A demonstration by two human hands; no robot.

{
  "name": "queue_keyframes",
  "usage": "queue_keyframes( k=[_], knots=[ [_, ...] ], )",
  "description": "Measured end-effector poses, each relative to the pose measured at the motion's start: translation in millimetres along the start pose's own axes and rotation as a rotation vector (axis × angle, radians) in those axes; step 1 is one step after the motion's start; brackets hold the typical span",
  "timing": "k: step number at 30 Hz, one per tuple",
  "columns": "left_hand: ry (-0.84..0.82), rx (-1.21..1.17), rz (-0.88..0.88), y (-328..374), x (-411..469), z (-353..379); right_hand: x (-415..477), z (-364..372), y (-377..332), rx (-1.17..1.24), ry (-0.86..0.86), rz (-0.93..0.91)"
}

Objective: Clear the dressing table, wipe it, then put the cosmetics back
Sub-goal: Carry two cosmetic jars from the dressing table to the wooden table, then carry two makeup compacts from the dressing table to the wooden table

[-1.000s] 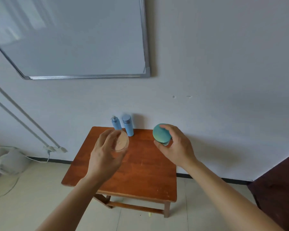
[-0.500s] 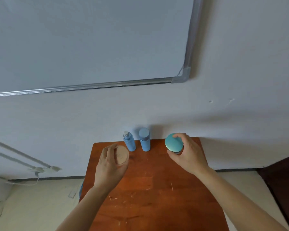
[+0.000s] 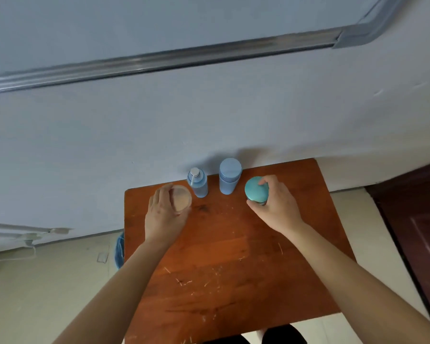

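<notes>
Both hands are working the back row: left hand (image 3: 164, 214) is gripping the peach-lidded jar (image 3: 181, 201) from its left side, fingers curling over the lid rim. The right hand (image 3: 276, 207) is gripping the teal-lidded jar (image 3: 255, 189) from its right, thumb and fingers wrapping the lid. Neither is free.

Both jars are sitting roughly upright over the far strip of the wooden table (image 3: 233, 256), close to the wall. Can't tell if their bases are touching the top, since the hands are hiding that. Between them the blue pump bottle (image 3: 198, 184) and the blue capped bottle (image 3: 229, 176) are standing upright at the back edge.

Relation that matters: the four items are lining up left to right, jars outside, bottles inside. Peach jar is sitting just beside the pump bottle with a small gap showing; teal jar is just beside the capped bottle, also apart. Each hand is coming in from the outer side, so the bottles are lying inboard of both grips. Left is nearer the pump bottle, right nearer the capped one.

Read: lifting off or setting down, ambiguous from this. Either way I'm expecting a straight vertical move along the jars' upright axes. Drifting inward risks tipping a bottle.
</notes>
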State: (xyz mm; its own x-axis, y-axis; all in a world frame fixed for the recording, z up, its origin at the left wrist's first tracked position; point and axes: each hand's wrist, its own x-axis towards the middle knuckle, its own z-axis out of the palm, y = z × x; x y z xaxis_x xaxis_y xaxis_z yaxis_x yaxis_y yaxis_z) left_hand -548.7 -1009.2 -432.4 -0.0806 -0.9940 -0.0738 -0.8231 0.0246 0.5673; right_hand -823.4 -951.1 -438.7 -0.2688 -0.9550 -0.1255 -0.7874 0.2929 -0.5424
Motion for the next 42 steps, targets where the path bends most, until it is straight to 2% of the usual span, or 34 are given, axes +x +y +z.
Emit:
queue_keyframes(
  k=[9,12,17,19,22,26,32,36,42],
  knots=[
    [-0.055,-0.049,0.007,-22,26,24,31,30,-6,0.075,-0.006,0.054],
    [-0.071,-0.011,0.025,-24,26,26,33,33,-7,0.096,0.009,0.052],
    [-0.136,0.134,0.071,-16,22,12,25,12,-12,0.031,-0.079,0.035],
    [-0.086,0.190,0.094,-9,16,0,19,-9,-16,0.000,-0.083,-0.002],
    [0.080,0.201,0.188,13,5,-26,6,-51,-23,-0.041,-0.021,-0.050],
    [0.307,0.173,0.339,59,-8,-65,-11,-114,-23,-0.031,0.135,-0.143],
    [0.379,0.282,0.522,168,-55,-81,-59,-201,23,-0.160,0.352,-0.251],
    [0.316,0.243,0.545,249,-114,-42,-128,-245,93,-0.221,0.449,-0.194],
    [0.159,0.259,0.821,365,-187,23,-252,-312,196,-0.254,0.624,0.072]
  ],
)
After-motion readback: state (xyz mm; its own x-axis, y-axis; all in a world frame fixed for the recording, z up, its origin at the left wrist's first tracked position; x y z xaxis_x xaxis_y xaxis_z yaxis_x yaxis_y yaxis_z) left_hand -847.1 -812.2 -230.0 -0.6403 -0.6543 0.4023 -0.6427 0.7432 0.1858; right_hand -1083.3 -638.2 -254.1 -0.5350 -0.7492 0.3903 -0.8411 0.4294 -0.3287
